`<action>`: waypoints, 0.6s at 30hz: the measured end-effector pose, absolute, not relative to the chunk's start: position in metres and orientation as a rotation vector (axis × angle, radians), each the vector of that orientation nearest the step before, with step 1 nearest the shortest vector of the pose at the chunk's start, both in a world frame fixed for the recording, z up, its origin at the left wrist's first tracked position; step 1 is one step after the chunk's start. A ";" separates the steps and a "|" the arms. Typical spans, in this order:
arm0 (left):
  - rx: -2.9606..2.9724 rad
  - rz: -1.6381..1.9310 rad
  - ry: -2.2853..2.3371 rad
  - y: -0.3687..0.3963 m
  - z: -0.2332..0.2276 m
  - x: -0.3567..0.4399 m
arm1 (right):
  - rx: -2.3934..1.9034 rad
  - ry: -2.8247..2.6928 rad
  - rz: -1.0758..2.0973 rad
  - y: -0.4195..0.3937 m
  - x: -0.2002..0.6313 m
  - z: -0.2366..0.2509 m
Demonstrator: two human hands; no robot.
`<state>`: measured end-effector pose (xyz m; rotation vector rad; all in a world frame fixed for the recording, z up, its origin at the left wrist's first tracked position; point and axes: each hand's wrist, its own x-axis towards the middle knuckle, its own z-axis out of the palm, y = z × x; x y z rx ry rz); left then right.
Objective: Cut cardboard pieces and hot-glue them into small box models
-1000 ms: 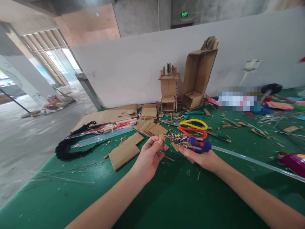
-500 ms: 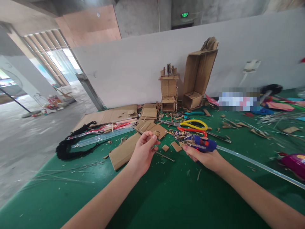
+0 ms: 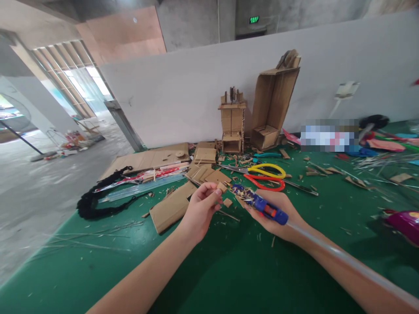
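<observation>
Pinched between the thumb and fingers of my left hand [image 3: 204, 207] is a small cardboard piece [image 3: 221, 187]. My right hand [image 3: 278, 213] grips a blue hot glue gun [image 3: 262, 205], its front crusted with bits of scrap. A long clear glue stick [image 3: 330, 249] sticks out of its rear and runs over my right forearm. The gun's nozzle points left and is at or very near the cardboard piece; whether they touch I cannot tell. Just below lies a loose cardboard square [image 3: 228, 203]. Scissors [image 3: 266, 176] with yellow and red handles lie behind the gun.
A small cardboard tower [image 3: 231, 122] and a taller open cardboard box [image 3: 273, 104] stand against the white partition. Flat cardboard [image 3: 172, 207], black yarn [image 3: 87, 205] and clear sticks [image 3: 140, 188] lie left. Thin wires [image 3: 376, 161] and a purple object [image 3: 404, 224] are on the right.
The glue gun has swung round and come left, its nozzle now up at the cardboard piece. My left hand has moved slightly right, and the piece has turned in its fingers.
</observation>
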<state>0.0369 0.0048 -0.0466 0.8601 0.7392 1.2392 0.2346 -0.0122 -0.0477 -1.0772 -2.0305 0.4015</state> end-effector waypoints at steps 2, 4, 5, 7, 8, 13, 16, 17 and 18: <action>0.853 1.247 0.722 0.005 -0.047 0.037 | -0.998 -2.067 0.173 -0.010 0.238 -0.051; 0.840 1.255 0.723 0.005 -0.047 0.037 | -0.961 -2.118 0.000 -0.009 0.243 -0.053; 0.830 1.258 0.726 0.005 -0.046 0.038 | -0.957 -2.160 -0.072 -0.009 0.244 -0.052; 0.823 1.265 0.740 0.005 -0.046 0.038 | -0.966 -2.254 -0.230 -0.010 0.246 -0.050; 0.825 1.270 0.753 0.005 -0.045 0.039 | -0.979 -2.285 -0.314 -0.010 0.246 -0.048; 0.860 1.299 0.850 0.006 -0.046 0.039 | -0.992 -2.346 -0.581 -0.013 0.242 -0.039; 0.866 1.292 0.883 0.008 -0.046 0.039 | -1.000 -2.377 -0.625 -0.014 0.240 -0.039; 0.870 1.289 0.889 0.008 -0.047 0.038 | -1.005 -2.383 -0.627 -0.014 0.240 -0.039; 0.877 1.288 0.893 0.008 -0.047 0.038 | -1.015 -2.384 -0.628 -0.014 0.240 -0.040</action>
